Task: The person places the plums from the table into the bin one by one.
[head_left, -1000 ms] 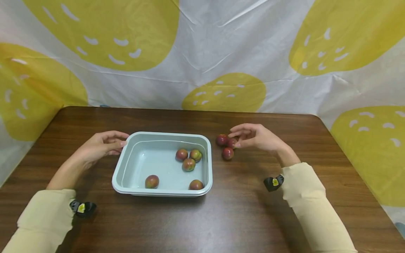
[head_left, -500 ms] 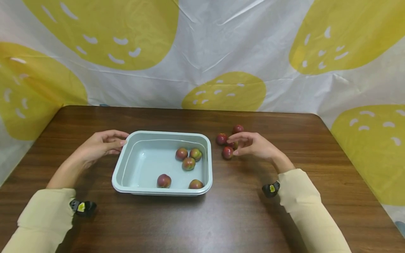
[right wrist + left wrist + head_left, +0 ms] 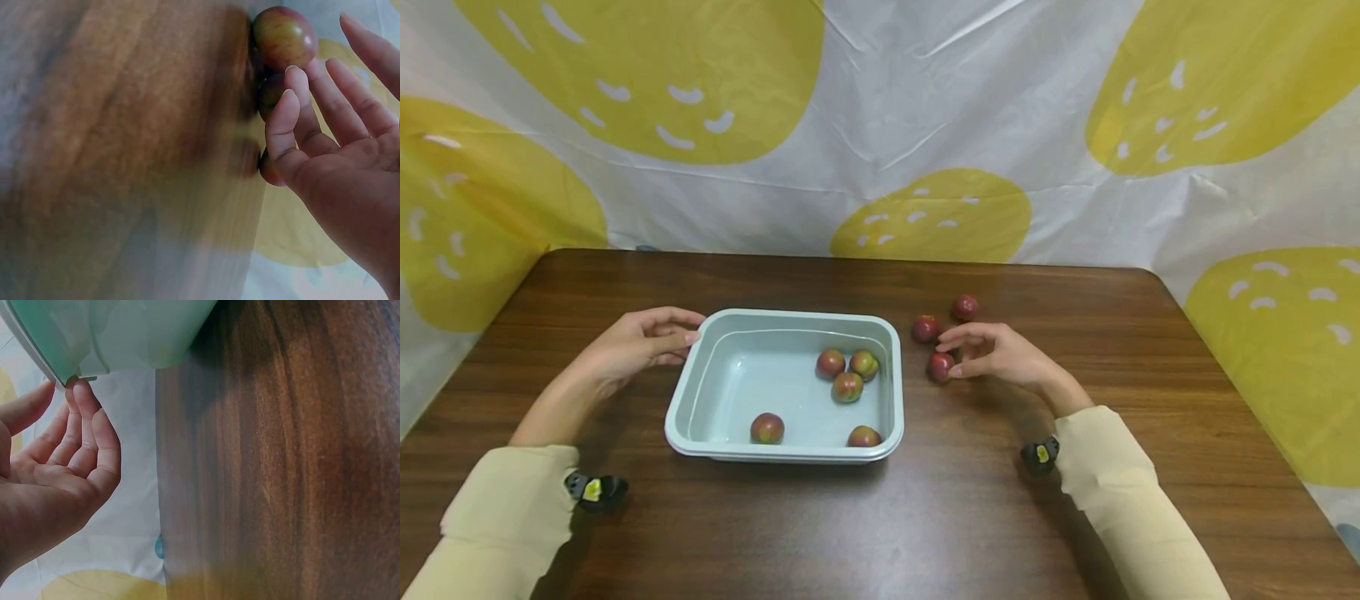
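Observation:
A pale blue-green plastic basin (image 3: 784, 454) stands left of centre with several reddish-green plums (image 3: 847, 387) inside. My left hand (image 3: 642, 348) pinches its left rim, thumb on top and fingers below, as the left wrist view shows at the basin edge (image 3: 59, 381). Right of the basin, my right hand (image 3: 1003, 358) reaches around a red plum (image 3: 940, 367), thumb tip by its right side. In the right wrist view, fingertips lie right at a plum (image 3: 284, 37), while the thumb (image 3: 372, 47) stands apart from it. Two more plums (image 3: 927, 328) (image 3: 965, 307) lie behind.
The dark wood table (image 3: 880, 533) carries everything. Behind it hangs a white cloth (image 3: 917, 92) with large yellow shapes, meeting the table's back edge. Black devices (image 3: 597, 492) sit at both sleeve cuffs.
My right hand has moved toward me and slightly left, uncovering the farthest plum. One plum in the basin has rolled right and then back left. The left hand has stayed put.

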A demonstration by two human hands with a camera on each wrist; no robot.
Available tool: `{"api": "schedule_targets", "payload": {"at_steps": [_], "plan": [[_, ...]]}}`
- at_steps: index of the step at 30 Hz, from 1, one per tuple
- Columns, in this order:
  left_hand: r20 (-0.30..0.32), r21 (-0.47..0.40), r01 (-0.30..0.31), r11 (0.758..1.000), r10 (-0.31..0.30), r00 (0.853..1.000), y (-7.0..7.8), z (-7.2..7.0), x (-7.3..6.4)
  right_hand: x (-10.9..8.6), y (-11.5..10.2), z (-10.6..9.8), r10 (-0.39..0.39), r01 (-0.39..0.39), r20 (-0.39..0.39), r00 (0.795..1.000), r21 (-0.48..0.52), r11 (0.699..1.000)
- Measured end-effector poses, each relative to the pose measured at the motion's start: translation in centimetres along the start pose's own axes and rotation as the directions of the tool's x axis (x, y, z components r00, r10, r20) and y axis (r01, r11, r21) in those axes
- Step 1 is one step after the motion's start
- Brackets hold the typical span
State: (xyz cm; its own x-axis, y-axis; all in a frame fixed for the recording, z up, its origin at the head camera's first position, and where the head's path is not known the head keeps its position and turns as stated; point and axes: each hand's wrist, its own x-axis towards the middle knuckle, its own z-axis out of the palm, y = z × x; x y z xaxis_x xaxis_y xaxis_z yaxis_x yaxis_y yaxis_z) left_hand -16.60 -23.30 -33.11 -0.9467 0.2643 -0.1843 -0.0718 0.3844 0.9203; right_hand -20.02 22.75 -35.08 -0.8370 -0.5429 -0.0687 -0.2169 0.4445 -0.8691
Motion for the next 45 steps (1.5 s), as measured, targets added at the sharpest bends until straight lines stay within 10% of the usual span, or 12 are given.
{"api": "schedule_targets", "payload": {"at_steps": [45], "plan": [[-0.012, 0.044, 0.029, 0.999, -0.028, 1.000, 0.3, 0.1, -0.1, -0.3, 0.2, 0.1, 0.055, -0.055, -0.018, 0.998, 0.029, 0.998]]}}
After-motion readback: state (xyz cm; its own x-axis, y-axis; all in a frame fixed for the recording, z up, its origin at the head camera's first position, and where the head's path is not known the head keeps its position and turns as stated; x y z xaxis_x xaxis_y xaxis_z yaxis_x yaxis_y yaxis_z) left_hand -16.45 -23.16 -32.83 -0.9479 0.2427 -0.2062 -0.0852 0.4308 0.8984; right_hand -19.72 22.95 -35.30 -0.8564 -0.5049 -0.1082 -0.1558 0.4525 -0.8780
